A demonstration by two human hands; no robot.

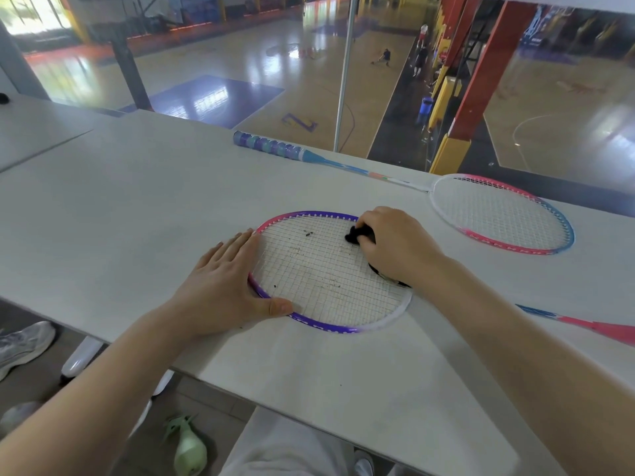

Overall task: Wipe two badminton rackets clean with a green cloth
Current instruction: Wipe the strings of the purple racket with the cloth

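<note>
Pale grey laminate forms the long worktop (137,207) on which everything is laid, as seen from the head camera. A badminton racket with a purple, pink and white oval frame and white strings (326,273) is lain flat near the worktop's near edge, its pink shaft running off to the right under the right forearm. Dark specks and faint smears of dirt are scattered over its strings.

The left hand (223,286) is laid flat on the worktop against the left side of this frame, the fingers (220,250) held straight and together, the thumb stretched across the rim onto the strings at the lower left. Nothing is gripped by it.

The right hand (395,245) is set on the upper right part of the strings, its fingers curled round a dark, bunched cloth (359,235), which is pressed onto the strings. Only small parts of the cloth are shown past the knuckles and under the wrist, and it appears almost black here.

A second badminton racket with a white, pink and light-blue frame (501,214) is lain flat farther back to the right, well apart from both hands, its blue-and-purple wrapped handle pointing left along the far edge.

Beyond the worktop a polished sports hall floor (275,63) is seen below.
</note>
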